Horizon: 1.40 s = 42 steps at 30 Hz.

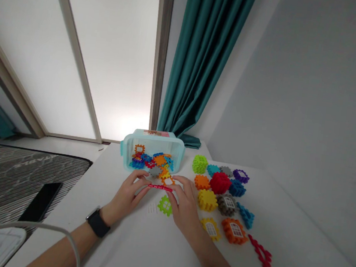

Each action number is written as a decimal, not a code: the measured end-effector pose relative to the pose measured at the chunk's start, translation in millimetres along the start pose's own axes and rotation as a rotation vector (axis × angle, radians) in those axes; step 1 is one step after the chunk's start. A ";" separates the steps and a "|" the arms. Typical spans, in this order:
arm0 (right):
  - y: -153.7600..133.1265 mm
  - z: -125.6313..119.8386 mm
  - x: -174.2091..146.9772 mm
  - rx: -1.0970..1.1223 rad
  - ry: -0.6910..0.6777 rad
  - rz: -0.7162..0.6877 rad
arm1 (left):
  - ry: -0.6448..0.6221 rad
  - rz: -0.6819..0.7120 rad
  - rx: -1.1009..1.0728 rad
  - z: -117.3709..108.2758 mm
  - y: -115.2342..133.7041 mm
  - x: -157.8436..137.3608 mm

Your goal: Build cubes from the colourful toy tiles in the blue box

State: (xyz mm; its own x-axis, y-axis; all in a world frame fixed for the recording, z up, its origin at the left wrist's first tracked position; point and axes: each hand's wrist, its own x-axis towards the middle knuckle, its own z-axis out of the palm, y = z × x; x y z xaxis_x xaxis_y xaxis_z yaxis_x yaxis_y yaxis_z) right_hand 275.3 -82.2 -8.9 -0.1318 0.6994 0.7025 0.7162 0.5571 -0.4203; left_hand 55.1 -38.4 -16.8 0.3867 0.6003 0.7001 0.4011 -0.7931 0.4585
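Head view shows both bare hands meeting over the white table (124, 250), a thin red piece (160, 187) held between them and seen almost edge-on. The left hand (130, 191) pinches its left end between thumb and fingers; the right hand (185, 201) has its thumb and fingers closed on the opposite end, so the piece spans the gap between the two, roughly level.

It looks like moulded plastic — probably light, fairly stiff with a little spring, and not easily broken by ordinary finger pressure. Its smooth faces may slip slightly, so the rim and the two ends seem the best places to take hold, with thumbs on the near side and fingers behind. Pressing hard at both ends could bow something this flat.

Nearer the wearer than the red piece, a green window piece (165, 205) lies on the table, close to the right thumb. Beyond the fingers is an orange frame piece (168, 181); I cannot tell what it rests on. Farther off stands the pale blue bin (181, 147), with loose coloured pieces in it. To the right of the right hand sit a yellow block (208, 201) and an orange block (234, 231) — both apart from the fingers.
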 end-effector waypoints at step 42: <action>-4.3 9.2 0.8 0.361 -0.102 0.226 | -0.198 -0.117 -0.153 -0.4 13.4 5.7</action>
State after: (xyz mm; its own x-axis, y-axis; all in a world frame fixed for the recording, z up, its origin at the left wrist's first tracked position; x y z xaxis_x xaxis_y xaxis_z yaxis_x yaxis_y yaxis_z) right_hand 265.9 -79.9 -11.8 -0.0795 0.8523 0.5170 0.4519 0.4931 -0.7434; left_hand 62.4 -45.6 -6.4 0.5064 0.6851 0.5236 0.3283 -0.7147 0.6176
